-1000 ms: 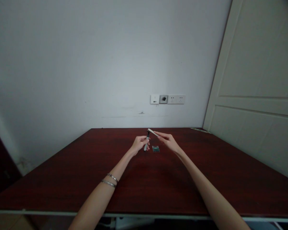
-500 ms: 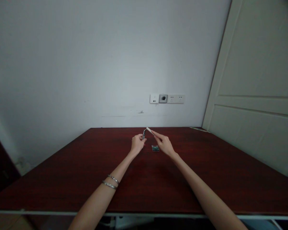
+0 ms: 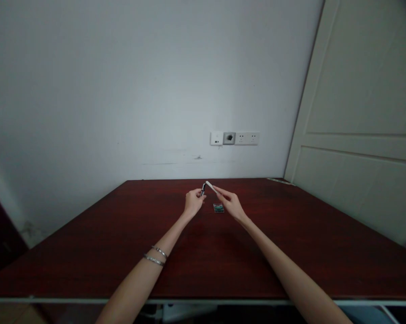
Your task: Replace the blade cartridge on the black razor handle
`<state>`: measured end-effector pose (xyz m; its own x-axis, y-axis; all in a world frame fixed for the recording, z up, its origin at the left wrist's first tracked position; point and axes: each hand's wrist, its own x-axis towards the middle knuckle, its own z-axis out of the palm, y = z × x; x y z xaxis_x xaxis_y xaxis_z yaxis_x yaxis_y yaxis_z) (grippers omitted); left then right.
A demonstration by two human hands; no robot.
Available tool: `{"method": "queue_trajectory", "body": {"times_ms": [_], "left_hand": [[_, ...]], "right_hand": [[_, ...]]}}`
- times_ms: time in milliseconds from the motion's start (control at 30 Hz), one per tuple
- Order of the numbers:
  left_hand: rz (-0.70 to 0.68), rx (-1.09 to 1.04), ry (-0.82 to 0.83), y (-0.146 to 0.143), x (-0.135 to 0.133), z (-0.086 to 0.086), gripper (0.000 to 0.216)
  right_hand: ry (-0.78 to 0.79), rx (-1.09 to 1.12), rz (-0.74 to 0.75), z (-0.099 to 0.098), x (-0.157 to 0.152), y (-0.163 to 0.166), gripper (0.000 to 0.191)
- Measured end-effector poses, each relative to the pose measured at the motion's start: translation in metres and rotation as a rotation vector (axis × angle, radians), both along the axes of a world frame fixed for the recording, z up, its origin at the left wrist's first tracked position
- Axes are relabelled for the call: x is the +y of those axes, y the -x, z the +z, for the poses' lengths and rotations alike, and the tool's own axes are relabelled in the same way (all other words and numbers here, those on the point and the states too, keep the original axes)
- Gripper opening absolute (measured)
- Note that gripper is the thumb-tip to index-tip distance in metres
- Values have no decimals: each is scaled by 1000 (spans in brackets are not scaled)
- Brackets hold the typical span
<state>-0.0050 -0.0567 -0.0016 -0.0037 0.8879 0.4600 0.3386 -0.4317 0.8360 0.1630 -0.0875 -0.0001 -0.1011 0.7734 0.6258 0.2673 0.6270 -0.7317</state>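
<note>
My left hand [image 3: 194,202] is closed around a slim black-and-silver handheld tool [image 3: 203,189], which points up and away from me. My right hand [image 3: 232,203] pinches a slim white stick [image 3: 210,185] that slants up to the left. The upper ends of the tool and the stick meet or nearly meet; contact is too small to tell. Below and between my hands, nearer the right one, a small clear case [image 3: 218,208] with something green inside lies on the table. What both held things are exactly is too small to make out.
The dark red wooden table [image 3: 203,261] reaches back to a pale wall [image 3: 155,90]. Wall sockets [image 3: 234,138] sit above its back edge. A white panelled door [image 3: 358,112] stands at the right. A flat strip [image 3: 280,182] lies at the table's far right corner.
The tool in my left hand looks straighter at its tip, where a bend showed before. The white stick has shifted slightly downward. Both hands stay nearly in place, and the view moved a little.
</note>
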Motion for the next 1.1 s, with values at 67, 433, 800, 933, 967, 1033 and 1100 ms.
{"method": "queue_trajectory", "body": {"times_ms": [67, 433, 800, 933, 967, 1033, 1100], "left_hand": [[-6, -18, 8, -1, 0, 0, 10], [-5, -216, 46, 8, 13, 4, 16], [-57, -261, 55, 8, 12, 3, 14], [-70, -279, 40, 10, 12, 6, 15], [-74, -291, 33, 10, 11, 7, 16], [-85, -324, 29, 11, 10, 10, 17], [-96, -358, 41, 12, 9, 13, 18]], "right_hand": [[-1, 19, -16, 2, 0, 1, 40], [23, -3, 0, -6, -2, 7, 44], [121, 7, -165, 0, 13, -20, 42], [217, -36, -95, -2, 22, -34, 36], [223, -68, -83, -3, 22, -36, 35], [211, -150, -71, -9, 22, -38, 32], [177, -232, -51, -17, 17, -39, 28]]}}
